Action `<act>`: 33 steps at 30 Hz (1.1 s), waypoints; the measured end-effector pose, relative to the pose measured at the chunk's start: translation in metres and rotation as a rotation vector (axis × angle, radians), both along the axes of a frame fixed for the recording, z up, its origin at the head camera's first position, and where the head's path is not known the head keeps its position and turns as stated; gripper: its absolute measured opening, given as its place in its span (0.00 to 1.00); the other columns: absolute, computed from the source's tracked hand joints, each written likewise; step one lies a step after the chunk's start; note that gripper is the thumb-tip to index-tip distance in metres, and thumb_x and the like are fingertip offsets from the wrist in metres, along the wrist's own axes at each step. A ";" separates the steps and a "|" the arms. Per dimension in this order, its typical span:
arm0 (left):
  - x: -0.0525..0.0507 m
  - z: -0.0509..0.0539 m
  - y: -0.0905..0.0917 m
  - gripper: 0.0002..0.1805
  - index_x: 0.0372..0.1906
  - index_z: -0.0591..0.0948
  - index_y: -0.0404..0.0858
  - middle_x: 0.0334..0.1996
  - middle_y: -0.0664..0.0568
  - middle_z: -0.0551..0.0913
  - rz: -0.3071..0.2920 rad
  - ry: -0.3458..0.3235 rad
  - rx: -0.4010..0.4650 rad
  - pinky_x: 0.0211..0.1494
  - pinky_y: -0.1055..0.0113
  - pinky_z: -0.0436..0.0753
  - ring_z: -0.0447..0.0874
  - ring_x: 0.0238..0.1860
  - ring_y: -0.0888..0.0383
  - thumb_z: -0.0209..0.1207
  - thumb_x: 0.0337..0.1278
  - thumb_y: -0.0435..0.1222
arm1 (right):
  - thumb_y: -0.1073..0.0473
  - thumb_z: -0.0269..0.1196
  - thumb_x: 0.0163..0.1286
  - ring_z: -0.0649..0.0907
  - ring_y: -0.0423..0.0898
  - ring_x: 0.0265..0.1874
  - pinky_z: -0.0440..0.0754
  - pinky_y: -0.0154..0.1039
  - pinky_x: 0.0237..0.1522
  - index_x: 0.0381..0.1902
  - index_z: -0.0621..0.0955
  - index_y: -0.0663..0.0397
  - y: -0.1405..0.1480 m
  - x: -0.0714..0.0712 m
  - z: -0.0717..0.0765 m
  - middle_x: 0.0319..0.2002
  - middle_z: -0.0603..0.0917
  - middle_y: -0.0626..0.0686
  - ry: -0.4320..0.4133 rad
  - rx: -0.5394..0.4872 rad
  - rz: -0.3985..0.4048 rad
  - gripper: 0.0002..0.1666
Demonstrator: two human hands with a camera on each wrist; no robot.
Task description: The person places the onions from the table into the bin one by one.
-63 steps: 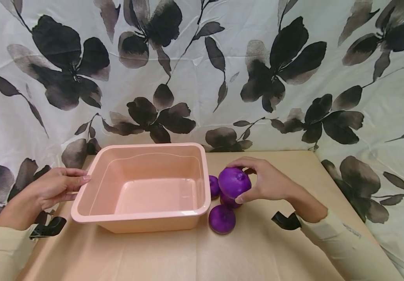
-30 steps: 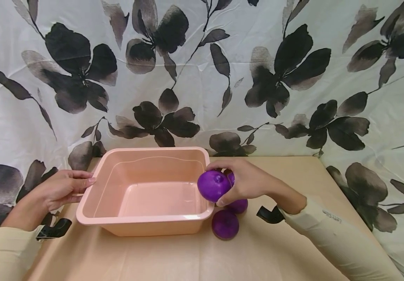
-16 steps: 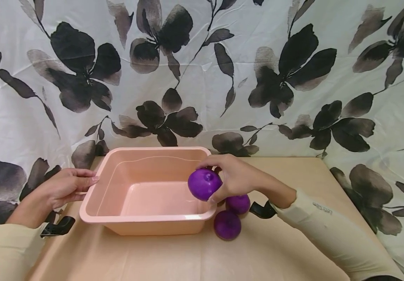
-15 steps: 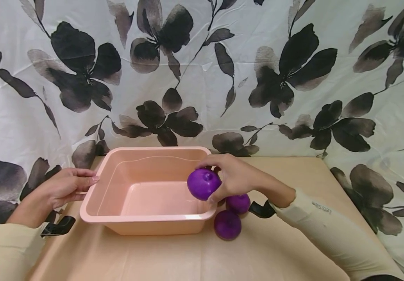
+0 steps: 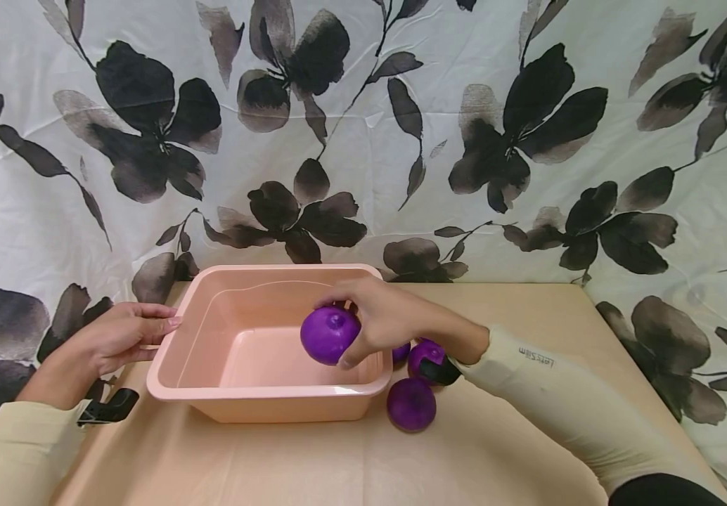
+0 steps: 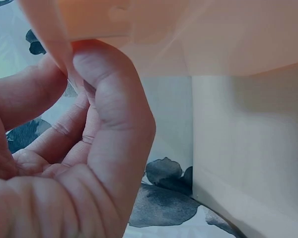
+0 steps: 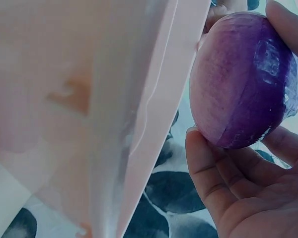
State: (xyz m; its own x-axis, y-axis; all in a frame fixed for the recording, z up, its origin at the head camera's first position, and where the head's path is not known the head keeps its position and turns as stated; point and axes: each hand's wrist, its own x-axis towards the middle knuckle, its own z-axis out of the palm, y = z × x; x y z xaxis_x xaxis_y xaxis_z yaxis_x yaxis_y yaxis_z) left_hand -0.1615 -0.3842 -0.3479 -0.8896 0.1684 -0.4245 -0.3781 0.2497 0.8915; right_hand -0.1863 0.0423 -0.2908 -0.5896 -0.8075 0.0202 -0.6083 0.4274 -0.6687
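Note:
My right hand (image 5: 379, 316) grips a round, glossy purple onion (image 5: 330, 336) with a small nub, holding it over the inside of the pink plastic basin (image 5: 268, 393). Fingers and thumb span the onion's sides, and in the right wrist view the onion (image 7: 243, 82) shows paler purple on one side. At the basin's left rim, my left hand (image 5: 117, 337) pinches the edge between thumb and fingers, as the left wrist view shows with the rim (image 6: 54, 34) between them. The basin's visible floor is bare.
Right of the basin, several more purple onions (image 5: 411, 405) sit close together on the tan table (image 5: 515, 309); my right wrist and its black camera mount (image 5: 439, 372) partly cover them. A white cloth with dark flowers (image 5: 363, 140) hangs behind.
My right hand has carried the onion leftward from above the other onions, across the basin's right rim, to over its inside. My left hand has stayed at the left rim.

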 end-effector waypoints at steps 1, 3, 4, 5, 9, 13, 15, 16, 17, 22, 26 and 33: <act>0.000 0.000 0.000 0.06 0.44 0.81 0.51 0.35 0.62 0.89 0.000 -0.001 0.002 0.43 0.65 0.90 0.89 0.38 0.65 0.59 0.75 0.35 | 0.56 0.87 0.41 0.84 0.43 0.51 0.86 0.38 0.51 0.60 0.83 0.43 -0.003 0.000 0.000 0.52 0.86 0.43 0.007 0.001 0.007 0.45; 0.000 -0.001 0.001 0.06 0.44 0.81 0.51 0.35 0.61 0.89 0.000 -0.003 0.005 0.44 0.65 0.91 0.89 0.38 0.64 0.59 0.75 0.35 | 0.55 0.87 0.41 0.84 0.43 0.50 0.86 0.38 0.51 0.59 0.83 0.42 -0.008 0.000 0.001 0.51 0.87 0.42 0.029 0.007 0.012 0.44; 0.000 -0.001 0.001 0.06 0.44 0.81 0.50 0.35 0.61 0.89 0.000 -0.004 0.006 0.44 0.65 0.91 0.89 0.38 0.64 0.59 0.75 0.35 | 0.55 0.87 0.41 0.84 0.43 0.50 0.85 0.38 0.51 0.59 0.83 0.42 -0.011 0.001 0.001 0.51 0.87 0.42 0.040 0.013 0.014 0.44; 0.000 -0.002 0.001 0.06 0.45 0.81 0.50 0.35 0.61 0.89 -0.001 -0.004 0.005 0.44 0.64 0.91 0.89 0.38 0.64 0.59 0.75 0.34 | 0.54 0.87 0.41 0.84 0.43 0.50 0.85 0.38 0.51 0.59 0.83 0.42 -0.014 0.001 0.002 0.51 0.88 0.43 0.050 0.018 0.019 0.44; -0.001 -0.002 0.001 0.05 0.47 0.81 0.48 0.35 0.61 0.88 -0.002 -0.001 -0.009 0.44 0.65 0.91 0.89 0.38 0.65 0.58 0.75 0.34 | 0.52 0.86 0.41 0.84 0.41 0.50 0.85 0.38 0.51 0.60 0.82 0.41 -0.024 0.001 0.005 0.52 0.87 0.43 0.079 0.044 0.033 0.45; -0.002 -0.002 0.002 0.05 0.49 0.80 0.47 0.35 0.61 0.88 0.000 -0.002 -0.021 0.44 0.65 0.91 0.88 0.37 0.65 0.58 0.75 0.34 | 0.50 0.86 0.41 0.83 0.40 0.51 0.84 0.36 0.52 0.61 0.82 0.43 -0.032 0.000 0.007 0.53 0.87 0.44 0.117 0.062 0.048 0.46; -0.002 -0.001 0.003 0.05 0.49 0.80 0.47 0.35 0.61 0.88 0.000 -0.003 -0.021 0.44 0.65 0.91 0.88 0.37 0.65 0.59 0.75 0.34 | 0.50 0.86 0.42 0.83 0.40 0.51 0.84 0.35 0.52 0.61 0.82 0.44 -0.036 -0.001 0.007 0.53 0.87 0.44 0.129 0.067 0.062 0.46; -0.002 -0.001 0.004 0.05 0.49 0.80 0.46 0.35 0.61 0.88 0.000 -0.002 -0.021 0.44 0.65 0.91 0.88 0.37 0.65 0.59 0.75 0.34 | 0.50 0.85 0.42 0.83 0.40 0.51 0.83 0.34 0.52 0.61 0.82 0.45 -0.039 -0.002 0.007 0.53 0.87 0.44 0.130 0.067 0.071 0.45; -0.002 -0.001 0.005 0.05 0.49 0.80 0.46 0.35 0.61 0.88 -0.001 -0.002 -0.020 0.44 0.65 0.91 0.88 0.38 0.65 0.59 0.75 0.34 | 0.50 0.85 0.42 0.83 0.40 0.51 0.83 0.33 0.52 0.61 0.82 0.45 -0.041 -0.002 0.007 0.53 0.87 0.44 0.129 0.068 0.081 0.45; -0.002 -0.001 0.006 0.08 0.54 0.78 0.42 0.36 0.61 0.88 -0.001 0.003 -0.029 0.45 0.64 0.91 0.89 0.38 0.64 0.59 0.75 0.35 | 0.52 0.85 0.43 0.83 0.39 0.50 0.83 0.32 0.51 0.60 0.82 0.46 -0.053 -0.004 0.008 0.51 0.87 0.45 0.113 0.054 0.123 0.43; -0.001 0.000 0.004 0.08 0.53 0.79 0.42 0.36 0.61 0.88 0.003 0.006 -0.036 0.45 0.64 0.91 0.89 0.39 0.64 0.59 0.75 0.35 | 0.52 0.85 0.44 0.83 0.39 0.49 0.82 0.30 0.51 0.59 0.82 0.46 -0.063 -0.006 0.009 0.51 0.87 0.43 0.110 0.039 0.158 0.42; -0.001 0.000 0.002 0.05 0.50 0.80 0.46 0.36 0.62 0.88 0.001 0.006 -0.028 0.45 0.65 0.91 0.89 0.38 0.65 0.58 0.75 0.35 | 0.55 0.85 0.45 0.82 0.37 0.51 0.81 0.29 0.53 0.63 0.81 0.45 -0.079 -0.011 0.011 0.52 0.87 0.43 0.069 0.061 0.149 0.44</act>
State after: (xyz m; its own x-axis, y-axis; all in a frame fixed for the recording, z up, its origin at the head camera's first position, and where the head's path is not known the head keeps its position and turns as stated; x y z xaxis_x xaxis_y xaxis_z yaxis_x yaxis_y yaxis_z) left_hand -0.1627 -0.3818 -0.3482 -0.8922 0.1557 -0.4240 -0.3735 0.2738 0.8863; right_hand -0.1973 -0.0368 -0.2802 -0.4618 -0.8870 0.0052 -0.7119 0.3671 -0.5987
